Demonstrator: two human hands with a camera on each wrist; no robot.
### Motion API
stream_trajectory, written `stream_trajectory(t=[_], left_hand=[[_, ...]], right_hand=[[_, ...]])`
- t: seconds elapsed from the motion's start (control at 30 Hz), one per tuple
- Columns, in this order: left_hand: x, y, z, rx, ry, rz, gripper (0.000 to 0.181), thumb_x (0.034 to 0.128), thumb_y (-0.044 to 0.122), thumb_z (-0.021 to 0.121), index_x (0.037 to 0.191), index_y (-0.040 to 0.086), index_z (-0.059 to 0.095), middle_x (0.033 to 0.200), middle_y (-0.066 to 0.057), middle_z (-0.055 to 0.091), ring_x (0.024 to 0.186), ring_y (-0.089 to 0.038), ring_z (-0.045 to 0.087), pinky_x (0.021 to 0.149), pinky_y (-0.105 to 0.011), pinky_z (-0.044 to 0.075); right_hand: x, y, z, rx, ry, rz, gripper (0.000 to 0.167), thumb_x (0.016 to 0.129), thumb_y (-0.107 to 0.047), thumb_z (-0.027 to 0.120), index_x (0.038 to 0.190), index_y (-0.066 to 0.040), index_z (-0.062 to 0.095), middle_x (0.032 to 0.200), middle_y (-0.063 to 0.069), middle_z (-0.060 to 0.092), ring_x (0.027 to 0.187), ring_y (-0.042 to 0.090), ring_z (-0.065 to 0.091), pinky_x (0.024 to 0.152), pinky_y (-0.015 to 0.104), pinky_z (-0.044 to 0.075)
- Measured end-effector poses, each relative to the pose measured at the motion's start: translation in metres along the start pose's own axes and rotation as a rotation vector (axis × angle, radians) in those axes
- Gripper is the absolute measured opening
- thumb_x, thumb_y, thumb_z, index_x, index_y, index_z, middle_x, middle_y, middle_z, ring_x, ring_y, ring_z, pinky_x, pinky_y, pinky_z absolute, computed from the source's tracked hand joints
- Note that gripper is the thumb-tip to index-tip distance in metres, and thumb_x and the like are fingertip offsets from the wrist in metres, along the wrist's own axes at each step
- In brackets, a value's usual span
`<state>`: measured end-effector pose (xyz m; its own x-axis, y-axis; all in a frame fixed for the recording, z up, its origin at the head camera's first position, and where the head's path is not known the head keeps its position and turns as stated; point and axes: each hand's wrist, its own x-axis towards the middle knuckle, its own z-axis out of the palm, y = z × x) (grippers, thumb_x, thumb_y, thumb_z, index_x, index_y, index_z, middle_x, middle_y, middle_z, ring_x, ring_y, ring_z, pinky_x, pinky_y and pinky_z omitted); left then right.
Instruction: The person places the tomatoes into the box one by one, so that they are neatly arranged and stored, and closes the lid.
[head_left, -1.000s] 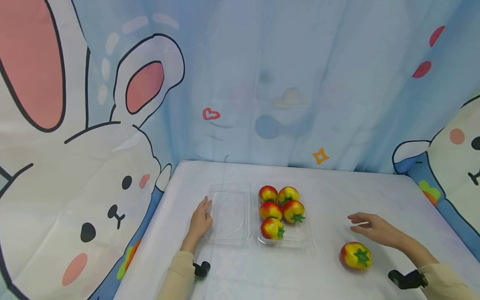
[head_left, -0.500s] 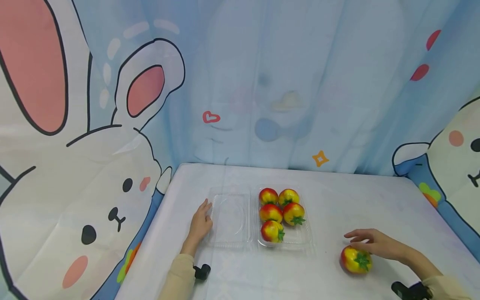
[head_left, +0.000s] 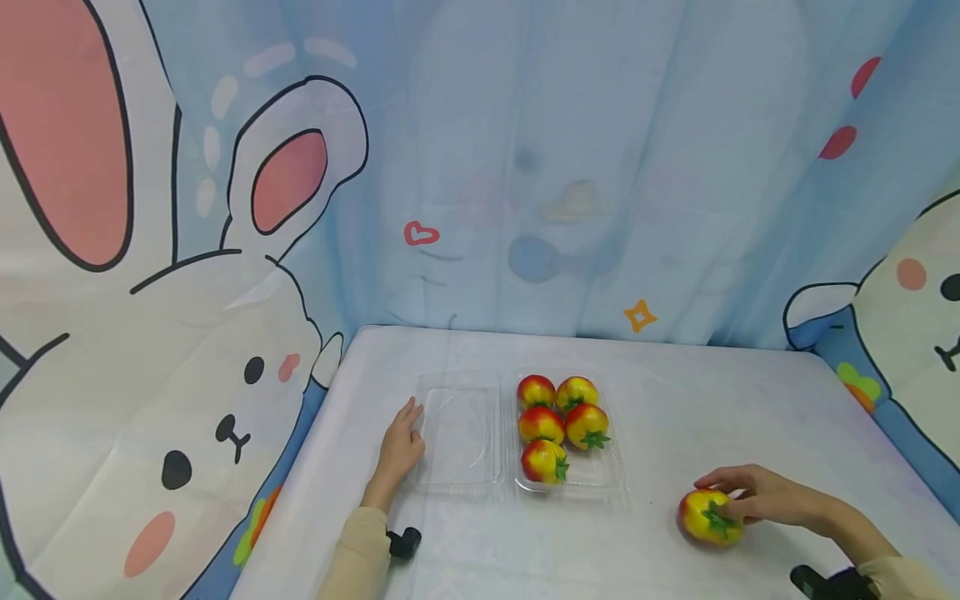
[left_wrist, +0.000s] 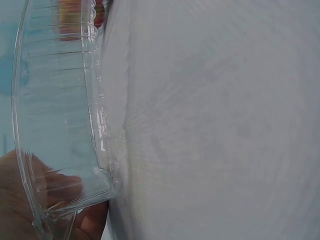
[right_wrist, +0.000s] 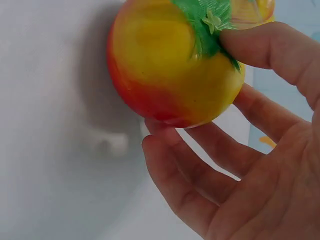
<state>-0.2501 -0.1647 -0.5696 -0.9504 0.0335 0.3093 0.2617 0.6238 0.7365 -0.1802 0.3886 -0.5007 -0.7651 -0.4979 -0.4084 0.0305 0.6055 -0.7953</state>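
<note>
In the head view, a clear plastic clamshell box lies unfolded, its lid [head_left: 459, 433] on the left and its base [head_left: 600, 479] on the right. My left hand [head_left: 397, 450] rests at the lid's left edge with relaxed fingers. The left wrist view shows part of that hand [left_wrist: 60, 192] through the clear lid wall [left_wrist: 55, 105]. Several red-and-yellow toy persimmons [head_left: 542, 425] with green leafy tops sit in the base. At the right, my right hand [head_left: 772, 500] holds another toy persimmon [right_wrist: 170, 65] on the table, thumb on its leaves and fingers around the far side.
A white cloth covers the table [head_left: 660, 383]. Behind it hangs a blue curtain [head_left: 480, 125] with cartoon rabbits. Each wrist bears a small black camera, such as the left one [head_left: 405, 543]. In the base, bare room shows at the front right corner.
My right hand has come down from above and behind the loose persimmon and taken hold of it; the fruit tilts slightly. My left hand has stayed at the lid.
</note>
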Motion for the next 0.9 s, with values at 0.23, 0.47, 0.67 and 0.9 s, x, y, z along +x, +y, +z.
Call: stream_trajectory(t=[0.23, 0.47, 0.67, 0.9], left_hand=[[-0.001, -0.001, 0.0, -0.001, -0.007, -0.01, 0.05, 0.082, -0.011, 0.045, 0.131, -0.013, 0.055, 0.146, -0.027, 0.044, 0.134, -0.046, 0.041, 0.11, -0.055, 0.036], [-0.001, -0.002, -0.001, 0.012, 0.008, 0.012, 0.049, 0.0813, -0.011, 0.045, 0.129, -0.013, 0.055, 0.145, -0.028, 0.045, 0.133, -0.046, 0.043, 0.108, -0.056, 0.037], [0.0, -0.002, 0.0, 0.007, 0.011, 0.016, 0.05, 0.0811, -0.012, 0.044, 0.129, -0.013, 0.055, 0.145, -0.028, 0.045, 0.133, -0.047, 0.042, 0.108, -0.056, 0.037], [0.0, -0.002, 0.001, 0.0, 0.016, 0.029, 0.05, 0.08, -0.012, 0.045, 0.129, -0.013, 0.056, 0.144, -0.029, 0.046, 0.132, -0.047, 0.043, 0.108, -0.056, 0.037]], right_hand=[[0.012, -0.016, 0.004, -0.094, 0.131, -0.072, 0.044, 0.092, -0.011, 0.064, 0.128, 0.012, 0.054, 0.117, 0.027, 0.061, 0.094, 0.03, 0.061, 0.073, 0.033, 0.06], [0.042, -0.063, 0.013, -0.237, 0.381, -0.199, 0.045, 0.088, -0.013, 0.071, 0.126, 0.008, 0.058, 0.117, 0.023, 0.063, 0.097, 0.031, 0.063, 0.075, 0.022, 0.056], [0.067, -0.095, 0.025, -0.274, 0.412, -0.337, 0.043, 0.088, -0.012, 0.071, 0.125, 0.005, 0.059, 0.118, 0.022, 0.063, 0.098, 0.033, 0.064, 0.075, 0.025, 0.057], [0.085, -0.11, 0.043, -0.306, 0.354, -0.343, 0.045, 0.086, -0.015, 0.074, 0.125, 0.004, 0.06, 0.118, 0.019, 0.062, 0.1, 0.032, 0.064, 0.079, 0.036, 0.059]])
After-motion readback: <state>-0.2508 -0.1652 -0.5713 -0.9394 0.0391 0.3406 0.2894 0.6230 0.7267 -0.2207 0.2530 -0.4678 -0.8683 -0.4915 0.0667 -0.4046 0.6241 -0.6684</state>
